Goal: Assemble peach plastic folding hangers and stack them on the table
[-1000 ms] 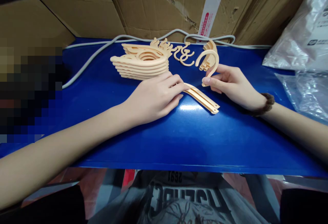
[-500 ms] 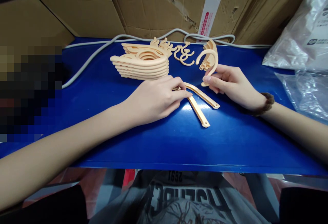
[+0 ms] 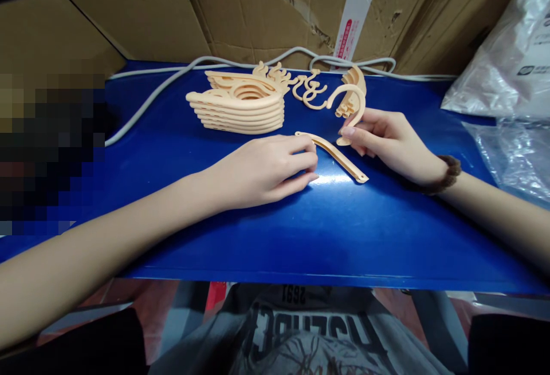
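Observation:
My right hand (image 3: 384, 134) pinches a cream plastic hanger hook (image 3: 360, 97) near its base, the curved end up and bending left. My left hand (image 3: 279, 169) hovers low over or rests on the table, fingers curled and palm down; what lies under them is hidden. Just beyond its fingertips a slim, bent cream hanger arm (image 3: 339, 157) lies on the table, a small hole at its near right end. Behind my left hand stands a stack of cream hanger pieces (image 3: 236, 114). Several loose hooks (image 3: 315, 100) lie to the right of that stack.
More nested cream pieces (image 3: 353, 83) sit behind the held hook. A white cable (image 3: 172, 80) runs along the back of the blue table (image 3: 301, 249). Cardboard boxes (image 3: 258, 14) stand behind it. Clear plastic bags (image 3: 502, 60) lie at the right.
The second hanger arm, which stuck out towards me from under my left fingers, no longer shows. My left fingers have curled in slightly. My right hand keeps its hold on the hook.

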{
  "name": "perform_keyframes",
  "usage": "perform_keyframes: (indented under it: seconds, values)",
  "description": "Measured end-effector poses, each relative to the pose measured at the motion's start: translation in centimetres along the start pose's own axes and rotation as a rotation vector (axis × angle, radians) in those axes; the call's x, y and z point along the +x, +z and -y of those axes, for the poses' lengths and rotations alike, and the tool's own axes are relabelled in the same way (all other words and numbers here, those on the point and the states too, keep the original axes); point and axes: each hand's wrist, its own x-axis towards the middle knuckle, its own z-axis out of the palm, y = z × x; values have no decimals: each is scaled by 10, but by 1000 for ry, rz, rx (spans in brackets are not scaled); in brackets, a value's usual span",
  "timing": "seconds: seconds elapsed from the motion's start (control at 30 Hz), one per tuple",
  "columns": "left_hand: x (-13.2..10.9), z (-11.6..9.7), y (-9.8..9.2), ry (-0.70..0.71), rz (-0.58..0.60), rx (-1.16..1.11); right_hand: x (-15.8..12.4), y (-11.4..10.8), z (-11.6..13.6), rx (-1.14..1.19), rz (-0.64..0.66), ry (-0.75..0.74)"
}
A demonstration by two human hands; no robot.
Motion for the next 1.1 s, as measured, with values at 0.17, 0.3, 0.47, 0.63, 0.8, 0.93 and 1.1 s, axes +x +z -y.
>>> perform_keyframes:
  seconds: [0.17,0.3,0.47,0.63,0.8,0.93,1.1]
  values:
    - [0,-1,-1,-74,-102,150,-1,0,2,-10,-7,-1]
    - [-1,-2,1,-206,-140,200,0,2,4,-4,-15,3]
    - [-1,0,3,-302,-85,189,-1,1,1,-5,-5,4]
    - [0,1,1,-298,-54,139,-2,-1,-3,33,-5,47]
    - [0,1,2,-350,-49,40,2,-1,2,83,10,68]
    - [0,2,3,-364,-84,11,3,0,9,188,38,174]
    - [0,2,3,-342,-142,-28,1,1,11,297,30,294]
